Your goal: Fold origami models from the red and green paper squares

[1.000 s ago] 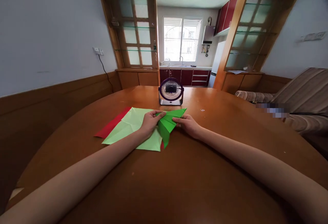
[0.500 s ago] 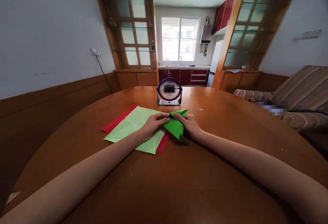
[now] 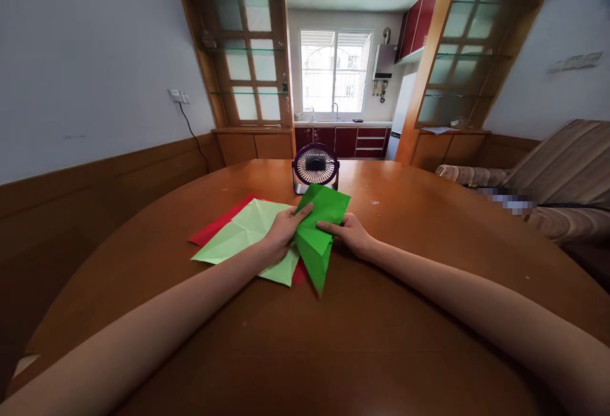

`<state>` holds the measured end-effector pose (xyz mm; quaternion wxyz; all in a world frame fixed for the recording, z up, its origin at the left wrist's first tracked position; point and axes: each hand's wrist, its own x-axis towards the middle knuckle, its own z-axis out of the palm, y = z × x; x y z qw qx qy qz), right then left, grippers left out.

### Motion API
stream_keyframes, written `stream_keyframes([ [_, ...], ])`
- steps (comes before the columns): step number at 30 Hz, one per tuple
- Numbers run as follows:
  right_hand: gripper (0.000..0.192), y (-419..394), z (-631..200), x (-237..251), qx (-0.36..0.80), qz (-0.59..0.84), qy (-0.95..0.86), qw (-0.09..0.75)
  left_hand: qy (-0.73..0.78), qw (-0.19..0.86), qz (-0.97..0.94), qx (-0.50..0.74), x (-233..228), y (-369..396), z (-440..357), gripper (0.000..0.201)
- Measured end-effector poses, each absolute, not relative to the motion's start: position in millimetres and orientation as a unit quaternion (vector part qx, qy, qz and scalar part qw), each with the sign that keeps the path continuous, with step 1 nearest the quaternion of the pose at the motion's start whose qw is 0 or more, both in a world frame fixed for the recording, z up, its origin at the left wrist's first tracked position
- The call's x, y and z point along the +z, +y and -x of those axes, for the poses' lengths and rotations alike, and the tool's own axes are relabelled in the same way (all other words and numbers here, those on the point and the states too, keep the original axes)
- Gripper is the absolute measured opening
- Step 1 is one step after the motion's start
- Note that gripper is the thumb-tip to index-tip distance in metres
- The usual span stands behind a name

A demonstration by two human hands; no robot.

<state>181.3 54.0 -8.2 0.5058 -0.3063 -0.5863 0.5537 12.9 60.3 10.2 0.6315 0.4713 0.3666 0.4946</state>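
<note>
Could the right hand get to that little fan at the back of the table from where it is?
Probably yes. The right hand sits just in front of the small desk fan, with bare table between; only the bright green folded paper it pinches stands partly in front.

Red sheet [image 3: 216, 227] mostly hidden; fan [image 3: 315, 166] base perhaps covered (green paper [image 3: 317, 232]).

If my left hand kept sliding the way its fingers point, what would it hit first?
Past the green paper it grips, the left hand would likely meet the small fan, though depth is unclear.
</note>
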Motion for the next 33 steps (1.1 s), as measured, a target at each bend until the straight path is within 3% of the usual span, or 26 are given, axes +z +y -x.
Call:
stream_keyframes([
  [9,0.035,60,-185,-12,0.531,0.348,-0.494,0.594,0.331,0.680,-0.520,0.397,19,61,-5,0.039],
  [15,0.041,67,-187,-11,0.525,0.358,-0.420,0.648,0.318,0.664,-0.526,0.426,24,63,1,0.059],
  [23,0.045,66,-183,-12,0.545,0.361,-0.452,0.607,0.382,0.595,-0.524,0.475,19,58,-13,0.030],
  [27,0.046,58,-182,-9,0.547,0.361,-0.503,0.563,0.339,0.629,-0.556,0.424,26,51,-12,0.038],
  [30,0.045,58,-182,-8,0.545,0.353,-0.495,0.577,0.374,0.609,-0.562,0.416,31,50,-10,0.049],
  [33,0.044,62,-183,-10,0.537,0.350,-0.490,0.590,0.396,0.628,-0.499,0.447,32,53,-9,0.033],
])
